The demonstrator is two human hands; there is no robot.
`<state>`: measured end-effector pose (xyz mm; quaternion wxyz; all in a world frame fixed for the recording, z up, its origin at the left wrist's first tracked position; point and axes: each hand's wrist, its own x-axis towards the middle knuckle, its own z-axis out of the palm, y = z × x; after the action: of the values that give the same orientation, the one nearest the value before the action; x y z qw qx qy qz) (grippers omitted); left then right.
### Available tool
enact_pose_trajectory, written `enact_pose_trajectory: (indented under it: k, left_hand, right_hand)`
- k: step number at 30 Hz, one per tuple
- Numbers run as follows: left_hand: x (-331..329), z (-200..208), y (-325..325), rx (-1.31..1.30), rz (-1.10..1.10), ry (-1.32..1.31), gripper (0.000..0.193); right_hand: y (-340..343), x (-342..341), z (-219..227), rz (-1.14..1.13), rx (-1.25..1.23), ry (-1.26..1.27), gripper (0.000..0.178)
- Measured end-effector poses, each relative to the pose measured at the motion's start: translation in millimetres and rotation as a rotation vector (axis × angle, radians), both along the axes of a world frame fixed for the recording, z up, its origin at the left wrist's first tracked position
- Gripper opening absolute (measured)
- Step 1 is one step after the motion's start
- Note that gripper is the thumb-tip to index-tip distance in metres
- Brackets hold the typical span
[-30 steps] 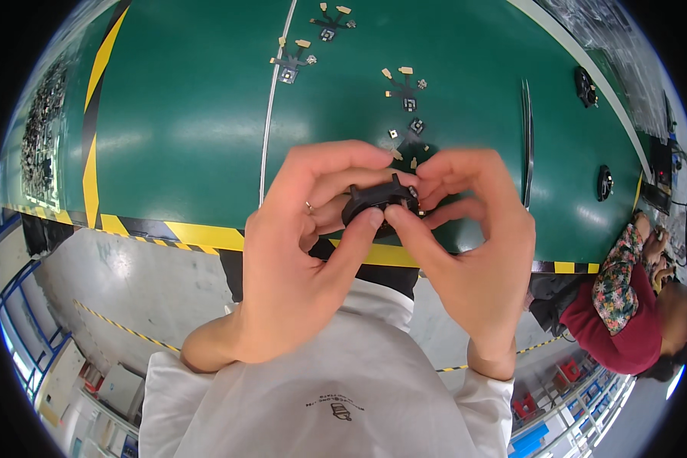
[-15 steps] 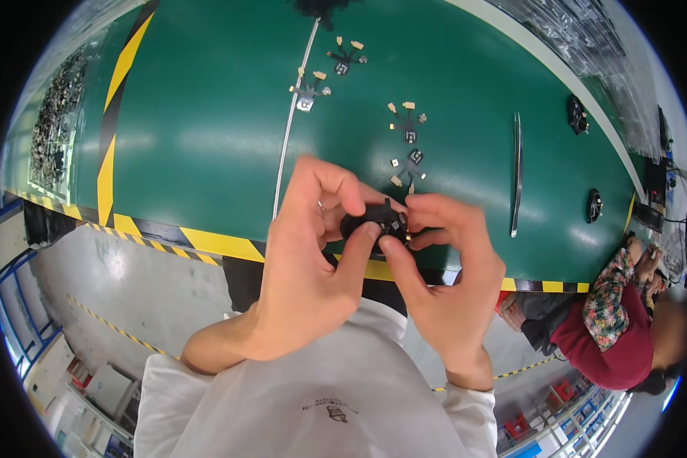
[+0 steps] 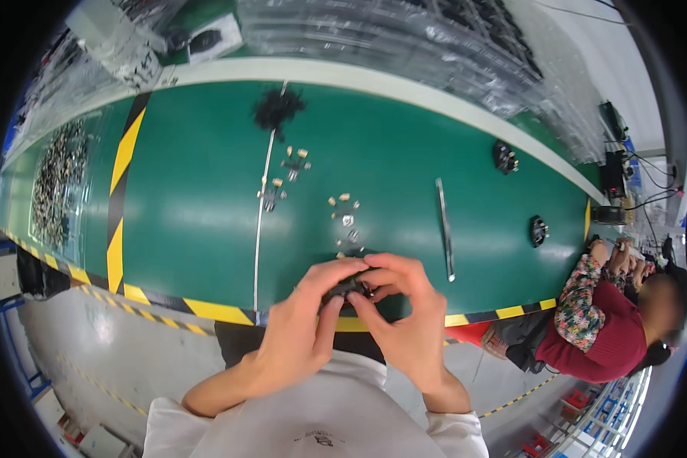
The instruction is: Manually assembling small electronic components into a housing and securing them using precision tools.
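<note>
A small round black plastic part (image 3: pixel 346 289) is held between my two hands near the front edge of the green table. My left hand (image 3: pixel 298 324) is closed on its left side, thumb on top. My right hand (image 3: pixel 411 324) pinches the other side with thumb and fingers, which partly cover the part. Just beyond my fingertips, small dark flexible circuit pieces with gold and silver tabs lie on the table, one at the middle (image 3: pixel 346 219) and two farther left (image 3: pixel 291 166). Long metal tweezers (image 3: pixel 445 233) rest to the right of my hands.
Two black assemblies (image 3: pixel 504 157) (image 3: pixel 539 230) lie at the right. Behind are a pile of tiny black pieces (image 3: pixel 277 111) and plastic trays (image 3: pixel 404 53). At far left stands a clear tray of small components (image 3: pixel 34 221). A co-worker in a red vest (image 3: pixel 599 347) sits at right.
The view has tilted up, revealing the table's far edge and stacked trays. My hands have drawn closer together around the black part, now lower in the picture.
</note>
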<state>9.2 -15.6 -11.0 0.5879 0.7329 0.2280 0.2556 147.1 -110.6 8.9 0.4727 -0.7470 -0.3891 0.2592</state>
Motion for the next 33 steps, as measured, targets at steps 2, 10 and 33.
enact_pose_trajectory:
  k: [2,10,33]
  left_hand:
    - [3,4,0,0.036,-0.023,0.003,0.053]
    - [-4,-4,24,0.132,0.105,-0.092,0.045]
    - [144,86,293,1.117,0.348,0.508,0.025]
  right_hand:
    - [2,11,6,0.016,-0.025,0.06,0.049]
    - [-36,195,21,-0.313,-0.411,-0.354,0.037]
    - [158,416,91,-0.198,-0.143,-0.612,0.029]
